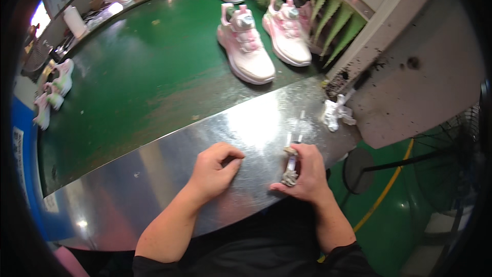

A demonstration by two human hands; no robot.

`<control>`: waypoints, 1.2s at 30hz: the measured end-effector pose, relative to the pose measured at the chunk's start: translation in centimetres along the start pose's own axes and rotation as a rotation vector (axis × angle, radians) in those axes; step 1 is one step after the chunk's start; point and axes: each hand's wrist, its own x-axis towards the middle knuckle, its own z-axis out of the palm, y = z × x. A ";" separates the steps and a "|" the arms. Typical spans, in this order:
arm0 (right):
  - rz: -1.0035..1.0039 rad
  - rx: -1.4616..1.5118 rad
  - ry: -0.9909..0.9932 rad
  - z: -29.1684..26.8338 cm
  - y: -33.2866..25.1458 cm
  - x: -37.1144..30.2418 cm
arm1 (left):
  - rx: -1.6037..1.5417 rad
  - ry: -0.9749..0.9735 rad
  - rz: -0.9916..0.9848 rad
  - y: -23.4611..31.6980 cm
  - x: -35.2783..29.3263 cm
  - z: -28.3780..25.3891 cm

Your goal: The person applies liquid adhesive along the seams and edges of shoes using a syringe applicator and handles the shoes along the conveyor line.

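The small brush (291,166) stands nearly upright in my right hand (306,173), fingers wrapped shut around it, its clotted tip just above the steel bench (154,174). My left hand (215,166) rests beside it, curled loosely, holding nothing. I judge this a wait between shoes: the nearest pink shoe (246,46) lies well off on the green belt (133,82), so reaching it comes next.

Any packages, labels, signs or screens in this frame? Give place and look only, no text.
Label: white rectangular sticker on the blue panel at the far left edge, dark print.
Second label: small pale sticker lower on the blue panel, beside the metal table rim.
No packages or screens that I can tell.
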 end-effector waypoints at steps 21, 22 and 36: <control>-0.027 -0.027 0.025 -0.4 0.2 -0.1 | -0.329 -0.034 -0.195 -0.2 -0.1 0.5; -0.029 -0.030 0.031 -0.4 0.1 -0.1 | -0.341 -0.036 -0.217 -0.1 -0.1 0.5; -0.014 -0.047 0.027 0.0 -0.1 -0.2 | -0.284 0.000 -0.141 -0.8 -0.6 0.4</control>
